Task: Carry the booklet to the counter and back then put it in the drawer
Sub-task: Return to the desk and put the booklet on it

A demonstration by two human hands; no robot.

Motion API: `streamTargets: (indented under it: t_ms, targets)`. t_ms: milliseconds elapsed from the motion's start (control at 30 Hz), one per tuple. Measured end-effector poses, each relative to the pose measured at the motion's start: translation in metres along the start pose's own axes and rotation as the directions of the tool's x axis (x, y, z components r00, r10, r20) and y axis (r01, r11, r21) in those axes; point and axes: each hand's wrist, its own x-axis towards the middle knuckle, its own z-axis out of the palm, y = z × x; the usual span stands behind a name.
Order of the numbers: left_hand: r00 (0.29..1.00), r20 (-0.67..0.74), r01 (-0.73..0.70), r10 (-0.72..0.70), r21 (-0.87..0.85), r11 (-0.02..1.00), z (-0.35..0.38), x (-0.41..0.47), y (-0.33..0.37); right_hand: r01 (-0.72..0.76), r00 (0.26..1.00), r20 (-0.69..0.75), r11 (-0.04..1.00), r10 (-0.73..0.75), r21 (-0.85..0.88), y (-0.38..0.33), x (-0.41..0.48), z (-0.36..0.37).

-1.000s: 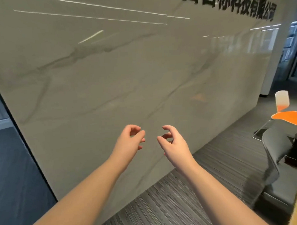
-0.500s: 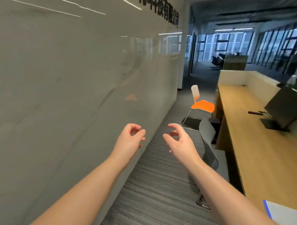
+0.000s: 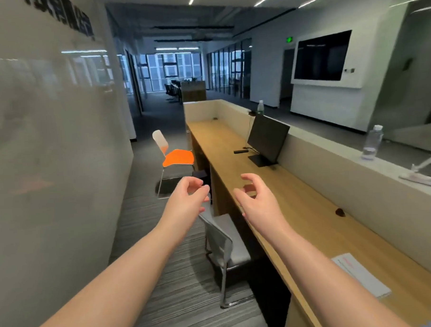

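Note:
A white booklet (image 3: pixel 361 275) with pink print lies flat on the long wooden desk (image 3: pixel 297 199), near its front right end. My left hand (image 3: pixel 186 201) and my right hand (image 3: pixel 258 201) are both held out in front of me at chest height, fingers curled and apart, holding nothing. The booklet lies to the right of and nearer to me than my right hand. No drawer shows in this view.
A raised white counter ledge (image 3: pixel 332 155) backs the desk, with two water bottles (image 3: pixel 371 143) and a small stand. A dark monitor (image 3: pixel 266 139) stands on the desk. A grey chair (image 3: pixel 223 244) and an orange chair (image 3: pixel 177 157) stand beside it. A marble wall (image 3: pixel 48 146) runs on the left.
My view has swung right from the marble wall to the desk and counter. The booklet has come fully into sight. Both hands keep the same empty, curled pose.

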Motion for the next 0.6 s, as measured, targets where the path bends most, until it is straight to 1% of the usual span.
streamTargets:
  t_ms: [133, 200, 300, 367, 433, 533, 600]
  targets:
    - [0.993, 0.115, -0.036, 0.035, 0.008, 0.999, 0.046, 0.072, 0.000, -0.033, 0.991, -0.134, 0.999, 0.030, -0.024, 0.030, 0.059, -0.017]
    - [0.983, 0.180, -0.037, 0.033, 0.022, 0.999, 0.071, 0.103, 0.000, -0.077, 0.979, -0.189, 0.997, 0.071, -0.026, 0.041, 0.083, -0.026]
    - [0.957, 0.278, -0.096, 0.083, 0.034, 0.995, 0.110, 0.143, 0.003, -0.115, 0.958, -0.268, 0.993, 0.101, -0.034, 0.055, 0.112, -0.046]
    - [0.931, 0.346, -0.131, 0.118, 0.014, 0.991, 0.137, 0.163, 0.007, -0.153, 0.935, -0.330, 0.988, 0.133, -0.035, 0.064, 0.123, -0.064]
    - [0.902, 0.411, -0.135, 0.133, -0.023, 0.991, 0.162, 0.176, 0.012, -0.179, 0.908, -0.391, 0.983, 0.148, -0.044, 0.072, 0.126, -0.082]
    - [0.837, 0.527, -0.133, 0.151, -0.072, 0.989, 0.202, 0.188, 0.016, -0.250, 0.845, -0.499, 0.967, 0.192, -0.050, 0.084, 0.123, -0.111]
    - [0.782, 0.602, -0.117, 0.161, -0.113, 0.987, 0.226, 0.190, 0.016, -0.297, 0.789, -0.577, 0.953, 0.212, -0.056, 0.092, 0.117, -0.125]
